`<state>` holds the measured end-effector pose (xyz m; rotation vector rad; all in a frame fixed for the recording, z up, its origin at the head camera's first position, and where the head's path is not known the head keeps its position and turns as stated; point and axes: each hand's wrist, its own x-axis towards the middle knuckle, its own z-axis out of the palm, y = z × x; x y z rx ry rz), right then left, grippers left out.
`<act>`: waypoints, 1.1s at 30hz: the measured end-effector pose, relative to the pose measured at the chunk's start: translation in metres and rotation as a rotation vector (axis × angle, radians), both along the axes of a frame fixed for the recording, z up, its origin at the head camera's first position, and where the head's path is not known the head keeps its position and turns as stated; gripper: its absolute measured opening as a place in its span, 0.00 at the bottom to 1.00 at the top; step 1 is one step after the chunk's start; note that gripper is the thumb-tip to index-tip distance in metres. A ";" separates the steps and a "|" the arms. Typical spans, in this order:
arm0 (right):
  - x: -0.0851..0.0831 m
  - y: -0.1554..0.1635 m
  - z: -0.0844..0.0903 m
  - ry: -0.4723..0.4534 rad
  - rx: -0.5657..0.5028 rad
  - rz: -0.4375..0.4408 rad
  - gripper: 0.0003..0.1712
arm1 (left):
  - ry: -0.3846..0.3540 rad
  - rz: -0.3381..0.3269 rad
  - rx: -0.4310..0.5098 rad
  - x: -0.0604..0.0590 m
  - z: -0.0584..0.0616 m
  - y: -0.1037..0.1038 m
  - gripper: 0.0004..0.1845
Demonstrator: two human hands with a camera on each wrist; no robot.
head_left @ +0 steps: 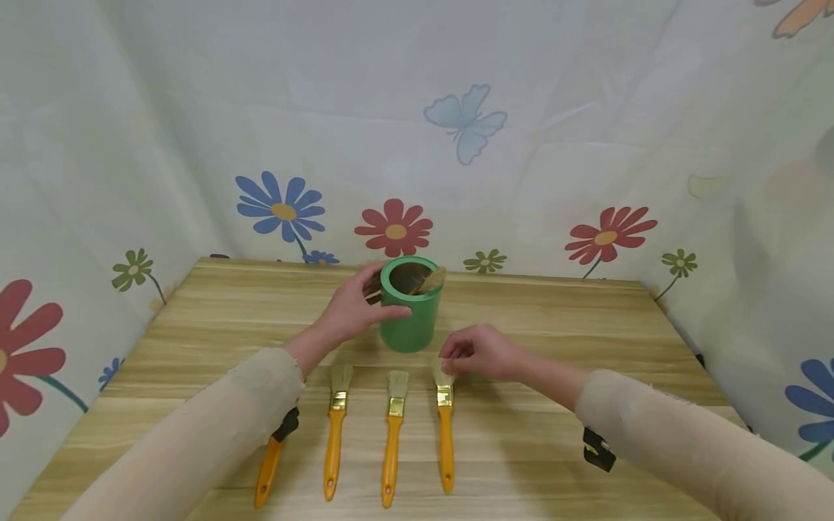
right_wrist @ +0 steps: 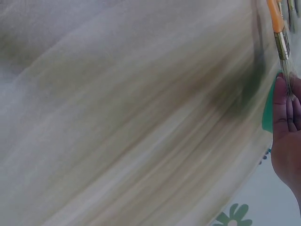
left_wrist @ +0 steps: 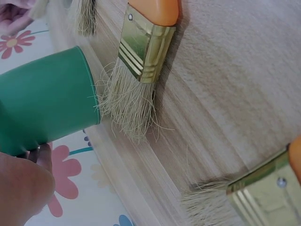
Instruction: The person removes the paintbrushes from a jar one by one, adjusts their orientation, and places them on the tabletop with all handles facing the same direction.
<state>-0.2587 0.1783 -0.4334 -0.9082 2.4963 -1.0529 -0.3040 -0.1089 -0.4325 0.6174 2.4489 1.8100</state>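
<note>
Wooden surface [head_left: 554, 318] backed by a flowered cloth [head_left: 586, 145], green cup [head_left: 410, 311] upright near its middle with a brush inside [head_left: 430, 281], left hand [head_left: 355, 311] curled round the cup, right hand [head_left: 478, 352] pinching the bristles of the rightmost brush [head_left: 445, 427], three more orange-handled brushes [head_left: 391, 441] lying alongside.

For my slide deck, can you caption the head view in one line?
Left hand holds a green cup while right hand touches the bristles of the rightmost paintbrush.
</note>
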 end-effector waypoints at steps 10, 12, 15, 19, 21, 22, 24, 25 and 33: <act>0.006 -0.003 -0.016 0.145 0.071 0.034 0.02 | 0.006 -0.009 0.015 0.000 -0.001 0.001 0.46; 0.007 -0.003 -0.017 0.169 0.074 0.037 0.03 | 0.003 -0.008 0.015 0.000 -0.001 0.001 0.46; 0.008 -0.003 -0.018 0.181 0.079 0.030 0.03 | 0.001 -0.005 0.016 0.000 0.000 0.000 0.46; 0.009 -0.003 -0.018 0.186 0.090 0.038 0.03 | 0.001 -0.003 0.017 0.001 0.000 0.000 0.46; 0.009 -0.003 -0.018 0.192 0.091 0.049 0.03 | -0.002 -0.002 0.017 0.001 0.001 0.000 0.46; 0.009 -0.004 -0.019 0.195 0.091 0.054 0.03 | -0.004 -0.002 0.016 0.001 0.001 0.000 0.46; 0.009 -0.003 -0.019 0.198 0.092 0.061 0.03 | -0.009 -0.001 0.015 0.001 0.002 0.000 0.46; 0.009 -0.003 -0.019 0.201 0.091 0.064 0.03 | -0.010 -0.001 0.014 0.001 0.002 0.000 0.46; 0.008 -0.002 -0.022 0.221 0.086 0.038 0.06 | -0.014 -0.001 0.007 0.002 0.002 0.000 0.46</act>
